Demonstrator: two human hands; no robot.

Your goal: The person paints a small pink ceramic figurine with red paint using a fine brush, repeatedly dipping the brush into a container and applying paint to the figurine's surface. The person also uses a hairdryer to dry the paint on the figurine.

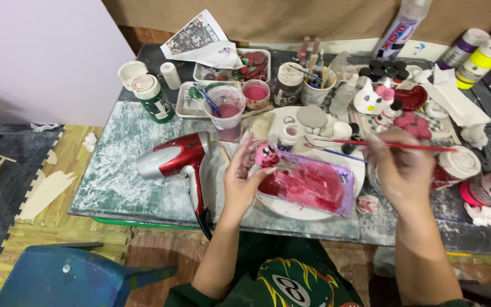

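A small pink figurine (pixel 266 154) is gripped in the left hand (pixel 245 176) just above a tray (pixel 345 187) smeared with pink-red paint, while a thin red-handled brush (pixel 393 145) is pinched in the right hand (pixel 404 165). The figurine appears largely coated in pink already, with finer detail judged to remain. Around them on the paint-streaked table (pixel 126 170) lie a red hair dryer (pixel 180 162), a cup of pink water (pixel 226 113) and other painted pieces (pixel 413 122).
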